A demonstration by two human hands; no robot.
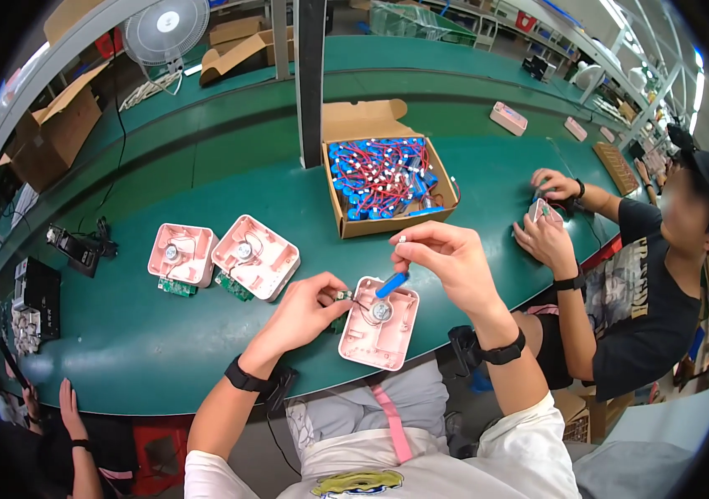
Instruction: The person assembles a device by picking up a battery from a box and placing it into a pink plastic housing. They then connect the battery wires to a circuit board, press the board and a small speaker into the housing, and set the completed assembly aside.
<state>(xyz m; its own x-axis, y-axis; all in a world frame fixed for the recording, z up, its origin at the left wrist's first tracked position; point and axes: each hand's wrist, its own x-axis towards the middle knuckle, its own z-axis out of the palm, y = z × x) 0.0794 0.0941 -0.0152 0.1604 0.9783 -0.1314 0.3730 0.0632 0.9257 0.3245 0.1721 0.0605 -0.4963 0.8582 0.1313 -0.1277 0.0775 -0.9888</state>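
Observation:
Straight in front of me a pink plastic housing point(387, 339) lies with its hollow side up, a round silver speaker point(381, 311) inside it. At its left edge my left hand point(308, 306) is closed in a pinch on a small green circuit board point(343, 295), with thin wires running into the housing. Above the housing's far right part, my right hand point(452, 259) is closed around a blue cylindrical battery point(392, 284). A small white connector point(402, 239) sticks up between its thumb and forefinger. The battery's lead is mostly hidden by the fingers.
Beyond my hands stands an open cardboard box point(391, 224) of blue batteries with red wires. Two more pink housings point(181, 249) with boards lie left. A co-worker point(654, 274) handles a pink part at right. A metal post point(310, 83) rises behind the box.

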